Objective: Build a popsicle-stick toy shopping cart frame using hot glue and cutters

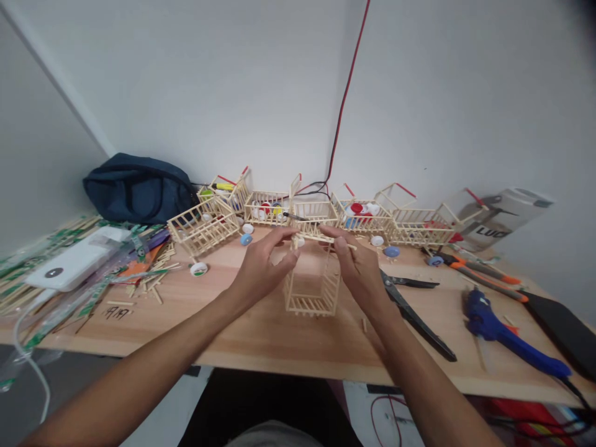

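A small cart frame of thin wooden sticks (311,305) is in front of me at the middle of the table. My left hand (270,259) is closed at its far left corner, thumb and fingers pinched on the sticks. Across from it, my right hand (357,264) pinches the far right corner, where a short stick (350,246) pokes out past the fingers. Between both hands lies a crosswise stick (316,237). A whitish round piece (300,242) shows by my left fingertips. My fingers partly hide the frame's far end.
Several finished-looking stick carts, one with colored caps (361,210), line the wall. Black scissors (419,316), a blue glue gun (493,326) and orange-handled pliers (488,276) lie right. A white power strip (77,261), bundled sticks and a dark blue bag (139,189) are left.
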{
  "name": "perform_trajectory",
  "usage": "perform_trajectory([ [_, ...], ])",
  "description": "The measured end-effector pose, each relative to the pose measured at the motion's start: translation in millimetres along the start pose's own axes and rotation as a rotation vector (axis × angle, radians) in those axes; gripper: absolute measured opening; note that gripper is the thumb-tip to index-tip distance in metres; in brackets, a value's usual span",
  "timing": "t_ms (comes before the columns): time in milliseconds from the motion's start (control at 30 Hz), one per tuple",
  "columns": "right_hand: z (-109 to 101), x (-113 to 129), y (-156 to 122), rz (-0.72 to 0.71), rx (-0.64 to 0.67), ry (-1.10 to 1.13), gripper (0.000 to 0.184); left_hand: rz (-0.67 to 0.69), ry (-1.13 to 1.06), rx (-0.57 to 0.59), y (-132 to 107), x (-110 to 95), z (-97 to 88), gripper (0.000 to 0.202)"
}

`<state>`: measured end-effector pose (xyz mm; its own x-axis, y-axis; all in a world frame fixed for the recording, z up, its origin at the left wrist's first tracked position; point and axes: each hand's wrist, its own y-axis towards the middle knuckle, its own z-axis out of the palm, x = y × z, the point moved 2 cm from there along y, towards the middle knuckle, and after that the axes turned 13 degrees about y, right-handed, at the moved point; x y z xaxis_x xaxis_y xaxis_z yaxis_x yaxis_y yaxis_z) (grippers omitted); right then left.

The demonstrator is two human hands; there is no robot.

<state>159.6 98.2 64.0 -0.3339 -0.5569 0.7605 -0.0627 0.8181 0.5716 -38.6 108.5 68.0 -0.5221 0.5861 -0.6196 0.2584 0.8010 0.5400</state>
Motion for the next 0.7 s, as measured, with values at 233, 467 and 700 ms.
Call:
perform_trajectory([
  [233,5.1,-1.7,8.7,0.09,0.003,-0.081,0.05,-0.14,-0.253,0.057,8.3,16.0,10.2,0.028],
  [467,11.2,-10.4,7.6,0.112,0.003,-0.053,0.048,-0.147,-0.293,0.077,9.7,22.8,11.3,0.03],
  [700,13.4,-3.7,5.8,0.063,-0.011,-0.1,0.05,-0.177,-0.297,0.07,10.5,25.3,12.4,0.028],
])
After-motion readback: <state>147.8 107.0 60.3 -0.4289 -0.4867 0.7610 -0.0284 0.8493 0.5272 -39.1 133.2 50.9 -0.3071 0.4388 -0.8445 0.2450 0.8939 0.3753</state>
